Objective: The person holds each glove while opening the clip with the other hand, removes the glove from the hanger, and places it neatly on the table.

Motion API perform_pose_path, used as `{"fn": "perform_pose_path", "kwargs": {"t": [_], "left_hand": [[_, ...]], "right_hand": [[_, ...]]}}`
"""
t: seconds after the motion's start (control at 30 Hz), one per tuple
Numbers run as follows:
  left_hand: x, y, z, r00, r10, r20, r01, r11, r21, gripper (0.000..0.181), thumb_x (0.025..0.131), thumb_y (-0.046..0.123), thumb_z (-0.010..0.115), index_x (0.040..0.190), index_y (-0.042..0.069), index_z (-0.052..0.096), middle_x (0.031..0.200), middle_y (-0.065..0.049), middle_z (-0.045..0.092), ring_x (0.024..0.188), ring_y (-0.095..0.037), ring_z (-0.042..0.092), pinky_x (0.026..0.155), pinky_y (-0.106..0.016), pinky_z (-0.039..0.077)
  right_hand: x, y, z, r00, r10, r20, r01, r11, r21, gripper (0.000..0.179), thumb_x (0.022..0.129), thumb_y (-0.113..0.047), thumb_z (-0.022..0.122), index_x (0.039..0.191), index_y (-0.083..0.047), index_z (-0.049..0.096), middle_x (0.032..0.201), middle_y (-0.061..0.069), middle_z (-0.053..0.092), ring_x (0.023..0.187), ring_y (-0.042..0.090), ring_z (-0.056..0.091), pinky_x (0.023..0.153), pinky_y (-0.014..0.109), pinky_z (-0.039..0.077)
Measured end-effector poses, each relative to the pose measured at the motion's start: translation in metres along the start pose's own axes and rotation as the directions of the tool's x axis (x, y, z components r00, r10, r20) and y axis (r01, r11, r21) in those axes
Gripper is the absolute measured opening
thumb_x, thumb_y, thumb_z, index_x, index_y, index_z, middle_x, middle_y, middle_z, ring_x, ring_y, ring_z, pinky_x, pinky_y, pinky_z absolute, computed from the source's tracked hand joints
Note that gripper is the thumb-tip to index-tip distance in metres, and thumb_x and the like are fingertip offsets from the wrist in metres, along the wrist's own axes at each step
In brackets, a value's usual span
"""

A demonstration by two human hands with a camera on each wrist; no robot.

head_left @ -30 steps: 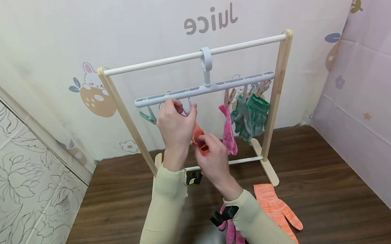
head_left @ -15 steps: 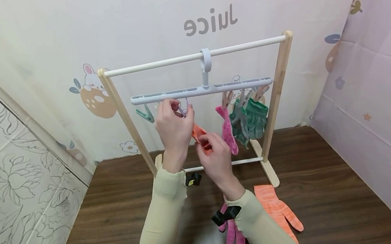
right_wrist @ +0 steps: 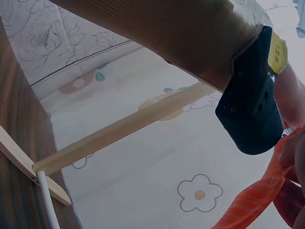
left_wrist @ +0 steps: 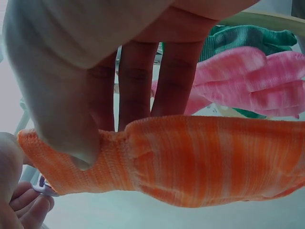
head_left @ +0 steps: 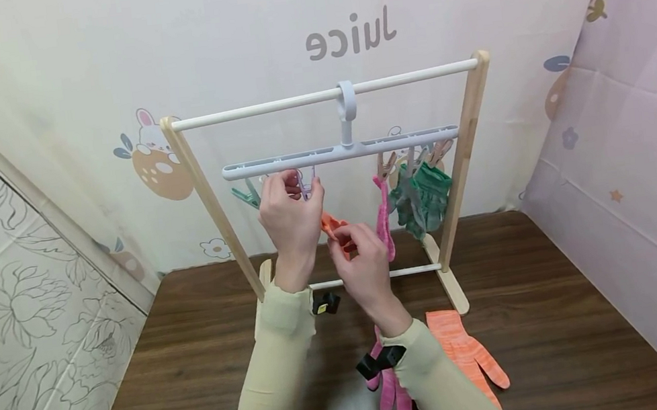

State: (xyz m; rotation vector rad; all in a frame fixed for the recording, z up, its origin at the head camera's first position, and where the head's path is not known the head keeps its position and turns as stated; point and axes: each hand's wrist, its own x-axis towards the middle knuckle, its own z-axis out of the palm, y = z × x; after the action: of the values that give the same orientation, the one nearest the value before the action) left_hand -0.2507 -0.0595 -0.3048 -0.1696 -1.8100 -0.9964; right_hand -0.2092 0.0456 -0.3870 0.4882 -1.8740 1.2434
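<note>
My left hand [head_left: 290, 226] pinches a lilac clothespin [left_wrist: 43, 188] beneath the pale blue hanger bar [head_left: 275, 164]. Just below and to the right, my right hand [head_left: 365, 261] holds an orange knit glove [left_wrist: 205, 157] by its ribbed cuff, between thumb and fingers. In the left wrist view the cuff's end lies against the clothespin; whether it sits between the clothespin's jaws cannot be seen. The right wrist view shows only the glove and part of my right hand [right_wrist: 293, 167] at the right edge.
A pink glove [head_left: 386, 222] and green gloves [head_left: 434, 196] hang from clothespins at right. A green clothespin [head_left: 246, 195] hangs at left. The wooden rack [head_left: 209, 208] carries the hanger. Another orange glove [head_left: 457, 346] and a pink glove [head_left: 394, 397] lie on the table [head_left: 560, 314].
The hanger bar has swung slightly and the hanging pink glove has turned edge-on. My left hand has shifted a little left and down; my right hand keeps hold of the orange glove, slightly farther right.
</note>
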Motion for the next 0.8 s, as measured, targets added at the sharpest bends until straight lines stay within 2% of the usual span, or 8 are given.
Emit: {"fn": "perform_pose_path", "kwargs": {"t": [0.23, 0.37, 0.6, 0.8], "left_hand": [[0.001, 0.000, 0.000, 1.000, 0.013, -0.019, -0.013, 1.000, -0.002, 0.021, 0.081, 0.013, 0.079, 0.094, -0.001, 0.070, 0.085, -0.010, 0.065, 0.072, -0.019, 0.063, 0.064, -0.032, 0.052], [0.002, 0.000, 0.000, 1.000, 0.004, -0.023, -0.004, 1.000, -0.006, 0.022, 0.081, 0.014, 0.079, 0.095, -0.001, 0.070, 0.086, -0.010, 0.066, 0.072, -0.019, 0.064, 0.066, -0.032, 0.054], [0.002, -0.002, -0.001, 1.000, -0.013, -0.018, 0.012, 1.000, -0.022, 0.026, 0.080, 0.013, 0.082, 0.097, -0.001, 0.069, 0.089, -0.010, 0.066, 0.075, -0.018, 0.065, 0.067, -0.030, 0.056], [0.002, -0.003, -0.003, 1.000, -0.020, 0.000, 0.020, 1.000, -0.024, 0.028, 0.081, 0.016, 0.082, 0.100, 0.001, 0.067, 0.090, -0.009, 0.065, 0.077, -0.017, 0.065, 0.068, -0.030, 0.056]], "right_hand": [[-0.001, 0.002, 0.000, 1.000, -0.004, 0.008, 0.004, 1.000, 0.011, 0.006, 0.086, -0.004, 0.072, 0.093, -0.005, 0.071, 0.085, 0.006, 0.065, 0.072, 0.015, 0.063, 0.065, 0.033, 0.057], [-0.003, 0.003, -0.002, 1.000, 0.020, 0.018, -0.020, 1.000, 0.015, 0.005, 0.087, -0.004, 0.071, 0.091, -0.005, 0.071, 0.084, 0.005, 0.065, 0.072, 0.015, 0.063, 0.064, 0.033, 0.056], [-0.005, 0.004, -0.009, 0.989, 0.139, 0.042, -0.141, 0.988, 0.058, 0.006, 0.088, -0.009, 0.074, 0.091, -0.005, 0.071, 0.085, 0.005, 0.066, 0.073, 0.013, 0.063, 0.063, 0.033, 0.057], [-0.010, 0.005, -0.013, 0.959, 0.271, 0.079, -0.280, 0.950, 0.141, 0.009, 0.086, -0.007, 0.077, 0.093, -0.004, 0.072, 0.086, 0.007, 0.069, 0.074, 0.018, 0.065, 0.067, 0.028, 0.055]]}}
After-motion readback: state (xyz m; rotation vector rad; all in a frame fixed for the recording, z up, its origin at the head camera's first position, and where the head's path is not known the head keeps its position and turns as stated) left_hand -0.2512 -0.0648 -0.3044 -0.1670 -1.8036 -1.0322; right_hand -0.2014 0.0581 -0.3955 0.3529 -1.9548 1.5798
